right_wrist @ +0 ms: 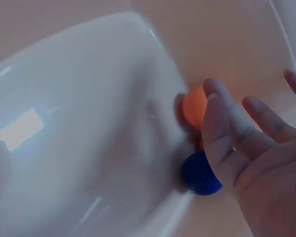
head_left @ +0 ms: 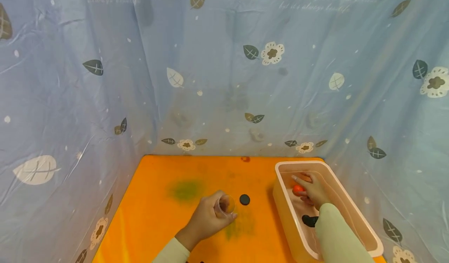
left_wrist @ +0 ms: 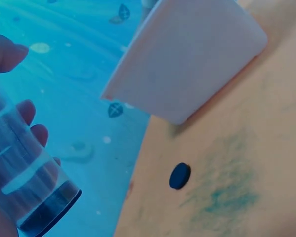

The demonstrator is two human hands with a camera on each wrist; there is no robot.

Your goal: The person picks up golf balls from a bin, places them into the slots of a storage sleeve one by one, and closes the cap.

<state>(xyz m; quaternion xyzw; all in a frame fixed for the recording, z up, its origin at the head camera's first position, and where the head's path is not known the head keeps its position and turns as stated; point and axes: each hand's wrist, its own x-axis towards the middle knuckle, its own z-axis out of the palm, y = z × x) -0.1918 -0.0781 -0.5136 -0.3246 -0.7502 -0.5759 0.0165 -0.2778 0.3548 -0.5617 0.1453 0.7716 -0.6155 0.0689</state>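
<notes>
L hand (head_left: 208, 217) gripped the clear tube (left_wrist: 39, 180) open end up, prob for steadiness. R hand (head_left: 315, 191) was in the bin (head_left: 285, 214), fingers relaxed, by 1 orange ball (head_left: 297, 189) in there; couldn't tell if touching.

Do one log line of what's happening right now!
left hand: grips clear tube | right hand: by orange ball, inside bin | black disc: on orange table

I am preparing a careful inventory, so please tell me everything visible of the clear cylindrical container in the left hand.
The clear cylindrical container looks like glossy, see-through plastic, with a dark band or cap at one end. Its other, round end faces the head camera and looks open. Curled fingers of the left hand grip its side over the orange tabletop. I see no contents.
</notes>
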